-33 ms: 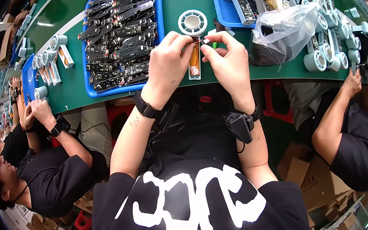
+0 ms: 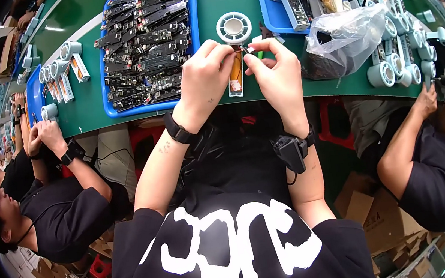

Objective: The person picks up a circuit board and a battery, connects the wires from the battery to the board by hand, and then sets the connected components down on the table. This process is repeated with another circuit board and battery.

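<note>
On the green table in front of me lies a pale-blue handheld fan (image 2: 234,28), its round grille away from me and its open handle toward me. An orange battery pack (image 2: 235,69) shows inside the handle. My left hand (image 2: 207,77) is closed in a pinch at the fan's neck; its fingertips hide what they hold. My right hand (image 2: 277,75) pinches a thin wire (image 2: 244,51) just right of the neck, beside a small white piece. Near the right fingers lie a green-handled tool (image 2: 260,55) and a dark tool (image 2: 264,30).
A blue tray (image 2: 195,32) heaped with black circuit-board parts stands at left. At right are a second blue tray (image 2: 269,21), a clear plastic bag (image 2: 346,42) and several fans (image 2: 382,73). Co-workers sit on both sides, their hands (image 2: 46,137) at the table.
</note>
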Action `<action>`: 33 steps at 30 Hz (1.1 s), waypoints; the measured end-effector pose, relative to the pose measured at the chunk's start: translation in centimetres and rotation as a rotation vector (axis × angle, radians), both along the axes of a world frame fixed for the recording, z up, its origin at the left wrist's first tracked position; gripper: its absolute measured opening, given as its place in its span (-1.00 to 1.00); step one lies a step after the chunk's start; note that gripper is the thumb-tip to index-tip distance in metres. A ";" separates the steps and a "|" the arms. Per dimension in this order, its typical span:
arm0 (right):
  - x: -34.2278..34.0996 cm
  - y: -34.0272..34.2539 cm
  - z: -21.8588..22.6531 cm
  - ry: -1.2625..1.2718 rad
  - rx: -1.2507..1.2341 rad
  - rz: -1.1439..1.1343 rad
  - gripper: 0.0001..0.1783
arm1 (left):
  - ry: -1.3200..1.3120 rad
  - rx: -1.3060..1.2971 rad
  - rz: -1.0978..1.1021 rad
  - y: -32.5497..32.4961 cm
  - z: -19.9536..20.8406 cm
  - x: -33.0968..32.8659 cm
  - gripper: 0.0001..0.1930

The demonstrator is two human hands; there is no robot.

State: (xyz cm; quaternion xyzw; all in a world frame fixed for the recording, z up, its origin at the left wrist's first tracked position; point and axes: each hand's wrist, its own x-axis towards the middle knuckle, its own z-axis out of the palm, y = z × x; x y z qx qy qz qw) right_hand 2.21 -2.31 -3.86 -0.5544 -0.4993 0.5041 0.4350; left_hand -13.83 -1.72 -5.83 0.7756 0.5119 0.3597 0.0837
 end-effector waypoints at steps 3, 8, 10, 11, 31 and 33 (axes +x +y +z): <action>0.0 0.3 0.3 0.003 -0.002 -0.002 -0.79 | 0.002 0.023 0.025 -0.7 0.4 0.0 -0.89; 0.1 1.0 0.3 0.007 -0.044 -0.018 -0.79 | 0.235 0.028 -0.001 -1.1 1.4 0.1 -0.82; -0.3 1.3 0.3 0.001 -0.042 -0.014 -0.78 | 0.281 0.030 0.007 -0.9 1.6 0.1 -0.80; -0.4 1.4 0.5 -0.005 -0.039 -0.015 -0.77 | 0.296 0.001 0.007 -0.7 1.8 0.1 -0.79; -4.1 -0.8 -1.2 -0.690 0.544 -0.171 -0.70 | -0.574 -0.430 -0.029 -5.3 1.1 0.5 -0.54; -4.2 -0.8 -1.3 -0.759 0.613 -0.182 -0.70 | -0.613 -0.470 -0.074 -5.5 0.8 0.2 -0.56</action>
